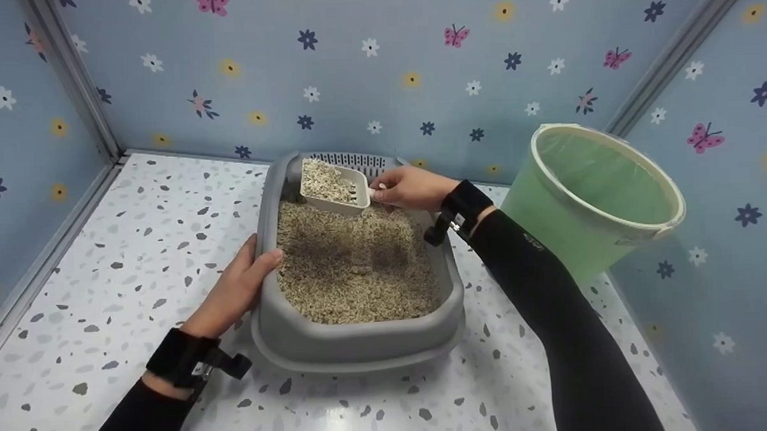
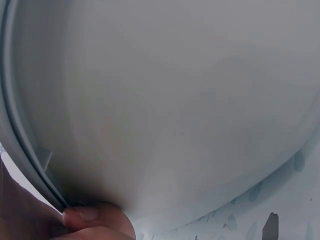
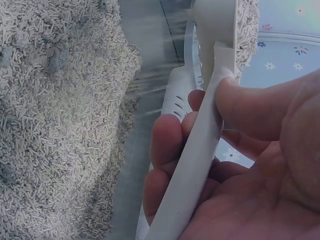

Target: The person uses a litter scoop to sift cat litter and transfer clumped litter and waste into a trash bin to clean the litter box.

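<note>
A grey litter box [image 1: 356,341] filled with pale pellet litter [image 1: 361,293] stands in the middle of the head view. My left hand [image 1: 236,289] grips its left rim, thumb over the top; in the left wrist view, fingertips [image 2: 97,222] show under the rim against the outer wall. Over the back of the box, my right hand [image 1: 414,187] holds a cream litter scoop [image 1: 335,204] heaped with pellets. In the right wrist view my thumb and fingers wrap the scoop's handle [image 3: 195,165], and blurred streaks of falling pellets show below the scoop.
A green bin [image 1: 549,216] with a clear liner and cream rim stands to the right, close to my right forearm. Flower-patterned panels [image 1: 372,69] rise behind and on both sides of the speckled white tabletop [image 1: 148,249].
</note>
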Motion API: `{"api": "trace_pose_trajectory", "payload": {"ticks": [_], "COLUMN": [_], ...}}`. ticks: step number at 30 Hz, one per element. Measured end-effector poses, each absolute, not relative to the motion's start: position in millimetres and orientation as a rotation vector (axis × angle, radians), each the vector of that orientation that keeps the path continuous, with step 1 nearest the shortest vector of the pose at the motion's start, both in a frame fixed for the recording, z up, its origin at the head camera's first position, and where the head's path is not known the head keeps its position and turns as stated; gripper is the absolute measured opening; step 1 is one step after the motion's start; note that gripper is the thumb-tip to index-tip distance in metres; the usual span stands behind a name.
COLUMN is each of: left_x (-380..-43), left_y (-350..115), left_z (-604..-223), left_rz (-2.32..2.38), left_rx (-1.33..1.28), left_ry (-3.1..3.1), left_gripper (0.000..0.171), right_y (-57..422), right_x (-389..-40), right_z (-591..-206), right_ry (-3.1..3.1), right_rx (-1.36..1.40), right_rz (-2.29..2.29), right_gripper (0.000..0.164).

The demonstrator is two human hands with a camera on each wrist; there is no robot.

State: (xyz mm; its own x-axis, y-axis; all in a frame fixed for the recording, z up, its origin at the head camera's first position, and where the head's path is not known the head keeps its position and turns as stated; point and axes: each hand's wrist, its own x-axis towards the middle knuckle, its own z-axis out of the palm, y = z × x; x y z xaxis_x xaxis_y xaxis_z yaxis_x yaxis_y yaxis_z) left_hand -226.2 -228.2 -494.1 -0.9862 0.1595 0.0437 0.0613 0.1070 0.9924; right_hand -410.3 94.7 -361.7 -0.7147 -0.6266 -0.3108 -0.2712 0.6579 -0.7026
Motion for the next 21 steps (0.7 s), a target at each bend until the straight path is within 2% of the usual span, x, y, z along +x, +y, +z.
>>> {"api": "trace_pose_trajectory", "payload": {"ticks": [9,21], "left_x": [-227.2,-228.1], "left_y": [-230.8,-228.4], "left_z": [-493.1,-495.3], "left_rz": [1.978,2.032], "left_rx": [0.204,0.220], "left_ry": [2.339,2.315], "left_gripper": [0.094,0.080], "right_y": [97.9,103.5], "right_x": [-406.9,-399.7], "right_z": [-357.6,-355.5], "right_ry": [2.350,2.326], "right_rx": [-0.686,-0.698], "right_rz": [-0.880,-0.949], "right_gripper": [0.024,0.026]}}
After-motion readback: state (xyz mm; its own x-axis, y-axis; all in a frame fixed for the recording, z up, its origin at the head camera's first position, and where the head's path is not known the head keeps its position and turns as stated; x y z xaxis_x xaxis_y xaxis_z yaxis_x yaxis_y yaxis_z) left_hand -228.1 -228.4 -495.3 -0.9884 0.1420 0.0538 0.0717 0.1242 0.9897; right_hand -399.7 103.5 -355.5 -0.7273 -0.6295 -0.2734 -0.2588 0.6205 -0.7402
